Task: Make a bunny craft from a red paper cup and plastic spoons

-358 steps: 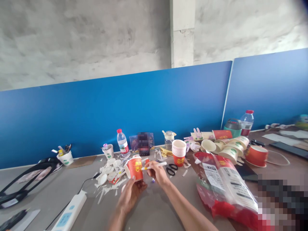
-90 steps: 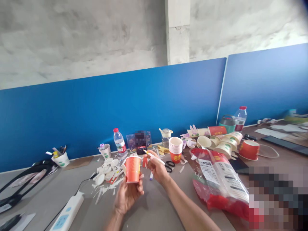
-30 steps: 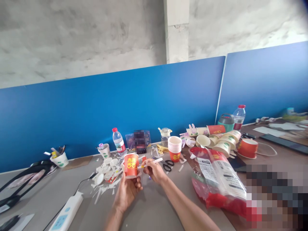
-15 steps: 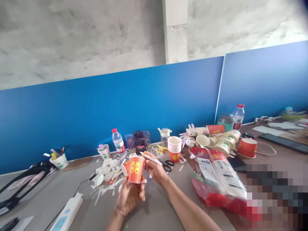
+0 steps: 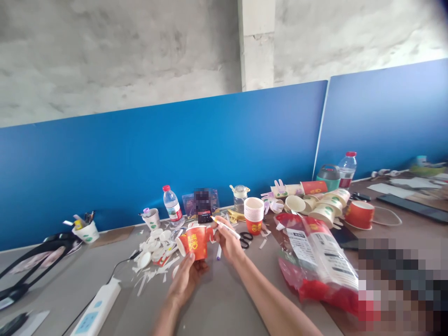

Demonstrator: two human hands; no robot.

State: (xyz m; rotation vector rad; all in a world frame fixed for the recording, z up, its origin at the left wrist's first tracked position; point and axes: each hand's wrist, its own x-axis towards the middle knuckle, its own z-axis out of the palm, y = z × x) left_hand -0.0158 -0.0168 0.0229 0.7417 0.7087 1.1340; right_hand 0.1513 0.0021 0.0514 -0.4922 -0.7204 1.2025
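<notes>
A red paper cup with yellow characters is held upright in my left hand, thumb on its front and fingers curled beneath. My right hand grips a slim white pen, its pale tip pointing up and left, just right of the cup's rim. A small red piece shows between the cup and my right fingers; whether it is attached cannot be made out. Behind the cup on the left lies a heap of white paper discs and strips. A purple-tipped pen is partly visible below my right hand.
A stack of red cups stands to the right, beside black scissors. Further right lie a plastic bag of cups and several loose cups. A water bottle stands behind; a power strip lies front left.
The cup has been turned in my left hand, so its yellow characters sit further left, and my left thumb now lies on its front. My right hand with the pen has shifted slightly right.
</notes>
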